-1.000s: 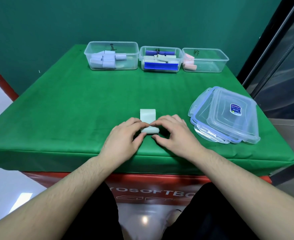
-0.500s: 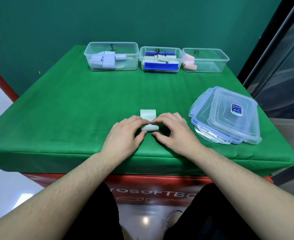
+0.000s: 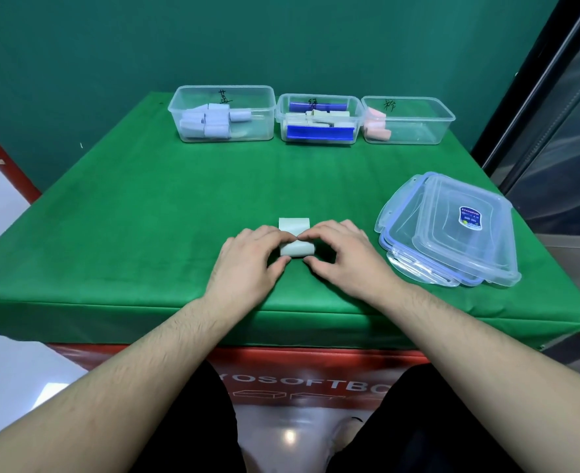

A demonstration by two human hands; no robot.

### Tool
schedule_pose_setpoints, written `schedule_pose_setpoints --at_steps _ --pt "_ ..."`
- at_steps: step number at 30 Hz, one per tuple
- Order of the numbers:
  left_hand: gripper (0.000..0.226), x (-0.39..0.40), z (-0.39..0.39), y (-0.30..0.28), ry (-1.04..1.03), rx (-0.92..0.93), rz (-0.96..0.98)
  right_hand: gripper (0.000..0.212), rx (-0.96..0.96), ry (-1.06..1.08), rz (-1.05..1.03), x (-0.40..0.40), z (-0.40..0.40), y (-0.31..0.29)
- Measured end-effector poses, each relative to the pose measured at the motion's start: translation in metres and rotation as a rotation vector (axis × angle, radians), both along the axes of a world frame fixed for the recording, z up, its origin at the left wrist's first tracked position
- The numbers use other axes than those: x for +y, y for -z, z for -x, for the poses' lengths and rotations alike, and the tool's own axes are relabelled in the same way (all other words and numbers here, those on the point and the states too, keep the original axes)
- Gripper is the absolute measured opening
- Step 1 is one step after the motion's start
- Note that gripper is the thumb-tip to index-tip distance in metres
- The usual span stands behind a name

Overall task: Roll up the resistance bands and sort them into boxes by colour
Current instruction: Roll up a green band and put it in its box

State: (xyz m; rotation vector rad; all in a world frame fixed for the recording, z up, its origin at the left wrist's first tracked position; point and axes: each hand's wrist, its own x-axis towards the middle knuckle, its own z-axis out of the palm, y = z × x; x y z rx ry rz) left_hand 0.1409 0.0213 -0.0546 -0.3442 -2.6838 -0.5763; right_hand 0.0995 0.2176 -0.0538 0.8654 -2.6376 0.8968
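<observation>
The band (image 3: pixel 296 241) lies on the table (image 3: pixel 145 216) near its front edge, between the left grip (image 3: pixel 247 264) and right grip (image 3: pixel 346 261). Right of the right grip sits a stack of lids (image 3: pixel 452 230). Well behind both grips, along the far edge, three boxes (image 3: pixel 317 119) stand side by side, rolled bands inside each.

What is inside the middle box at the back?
The middle box holds pale rolled bands lying between two blue bars. Whatever lies beneath them is covered.

pale green band (image 3: pixel 294 233) (mostly rolled) near the table's front edge
</observation>
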Motion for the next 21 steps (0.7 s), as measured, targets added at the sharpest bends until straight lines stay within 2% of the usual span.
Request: schedule_pose_setpoints --at_steps 12,21 --pt "0.024 -0.006 -0.035 0.007 0.101 0.075 -0.010 0.029 0.039 -0.025 0.013 0.017 -0.037 0.003" --pt "0.030 -0.005 -0.041 0.008 0.161 0.072 0.004 0.037 0.054 0.020 0.012 0.019 -0.050 0.006"
